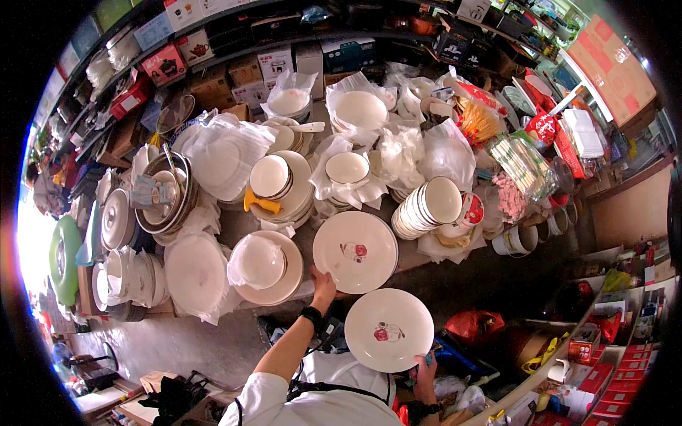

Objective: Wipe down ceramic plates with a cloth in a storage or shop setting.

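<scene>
A white plate (389,329) with a red rose print is held close to my body, tilted up. My right hand (425,375) grips its lower right rim, the fingers partly hidden behind it. Just above it, a matching stack of rose-print plates (355,250) sits at the front edge of the table. My left hand (324,285) is closed on the lower left rim of that stack; some of its fingers are hard to make out. To its left stands a bowl (260,261) in thin white wrapping, on top of a large plain plate (290,282).
Leaning bowls (430,206) stand right of the stack. Behind are small bowls (270,176) and wrapped bowls (361,111). Wrapped plates (195,273) and metal pans (165,188) crowd the left. Bundled chopsticks (522,163) lie at right. A red bag (474,325) sits below the table.
</scene>
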A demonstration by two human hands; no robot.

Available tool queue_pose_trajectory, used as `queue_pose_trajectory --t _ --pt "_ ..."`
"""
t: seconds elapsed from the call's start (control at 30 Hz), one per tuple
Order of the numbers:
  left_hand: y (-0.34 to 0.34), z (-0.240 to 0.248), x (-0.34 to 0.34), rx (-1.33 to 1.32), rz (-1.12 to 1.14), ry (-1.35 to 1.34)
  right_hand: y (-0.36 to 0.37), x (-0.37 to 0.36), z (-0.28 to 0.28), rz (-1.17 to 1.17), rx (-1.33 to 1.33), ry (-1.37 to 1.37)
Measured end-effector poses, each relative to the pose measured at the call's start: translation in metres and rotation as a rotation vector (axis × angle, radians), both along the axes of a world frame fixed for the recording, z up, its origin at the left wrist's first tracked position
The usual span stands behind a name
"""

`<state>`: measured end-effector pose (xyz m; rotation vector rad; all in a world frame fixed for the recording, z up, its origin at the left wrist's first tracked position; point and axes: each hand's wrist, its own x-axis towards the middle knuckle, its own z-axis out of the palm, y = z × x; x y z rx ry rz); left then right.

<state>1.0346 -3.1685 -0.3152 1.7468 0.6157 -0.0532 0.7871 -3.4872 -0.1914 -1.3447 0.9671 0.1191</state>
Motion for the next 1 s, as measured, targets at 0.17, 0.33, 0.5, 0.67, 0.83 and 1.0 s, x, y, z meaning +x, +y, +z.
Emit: queue_pose_trajectory --t 0.17,0.33,0.5,0.67,0.83,1.0 --pt "0.002 0.031 0.002 -0.113 0.031 0.087 0.002 0.001 0.002 0.009 -0.044 0.002" --pt "0.01 0.049 0.001 -0.337 0.107 0.141 0.013 0.015 0.029 0.032 0.035 -0.022" --pt "0.017 0.041 0.002 0.184 -0.068 0.03 0.022 0.032 0.051 0.03 0.004 0.028" --pt "0.034 -0.003 0.015 0.728 -0.302 -0.122 0.024 0.034 0.054 -0.03 -0.029 0.037" --pt "0.048 -0.011 0.013 0.816 -0.464 -0.281 0.021 0.035 0.053 -0.031 -0.035 0.004" --pt "0.031 0.036 0.025 0.562 -0.289 0.09 0.016 0.037 0.054 0.008 0.009 0.059"
